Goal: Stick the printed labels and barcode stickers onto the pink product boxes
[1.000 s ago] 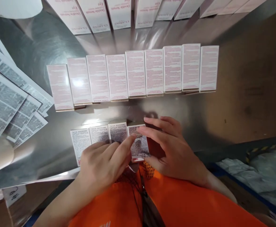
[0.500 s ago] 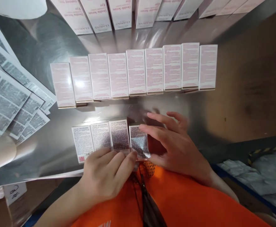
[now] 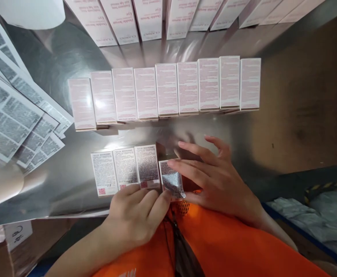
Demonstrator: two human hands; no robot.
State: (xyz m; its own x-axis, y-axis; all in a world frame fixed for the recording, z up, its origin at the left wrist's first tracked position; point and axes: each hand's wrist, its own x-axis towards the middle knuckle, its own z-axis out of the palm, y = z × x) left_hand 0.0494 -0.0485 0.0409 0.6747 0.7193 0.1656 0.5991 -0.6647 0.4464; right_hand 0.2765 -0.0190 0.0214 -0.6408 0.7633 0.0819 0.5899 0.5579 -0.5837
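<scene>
Since the earlier frames, both hands have drawn nearer the body, and the small white carton with a glossy printed label (image 3: 171, 181) now sits tilted, its near end swung rightward out of line with its neighbours. Left hand (image 3: 136, 219): loosely curled at the near edge of the brushed steel tabletop (image 3: 55, 181), fingertips resting on the near ends of the labelled cartons, the forefinger touching the tilted carton's near left corner. Right hand (image 3: 214, 182): fingers spread and extended leftward, middle fingertips lying on the far right corner of the same carton; whether the thumb grips it from below cannot be told. The two hands are close together, meeting on this carton but not clasped.

Immediately left of the tilted carton lie three white cartons bearing black-printed labels (image 3: 125, 169), side by side and touching. Farther from the person, a row of nine white cartons printed in fine pink text (image 3: 166, 92) runs left to right across the table. Beyond it, at the far edge, stands another rank of white cartons with pink brand lettering (image 3: 133, 19). At the far left lie overlapping sheets of grey-printed adhesive labels (image 3: 15, 119). An orange garment (image 3: 223, 246) fills the near foreground.
</scene>
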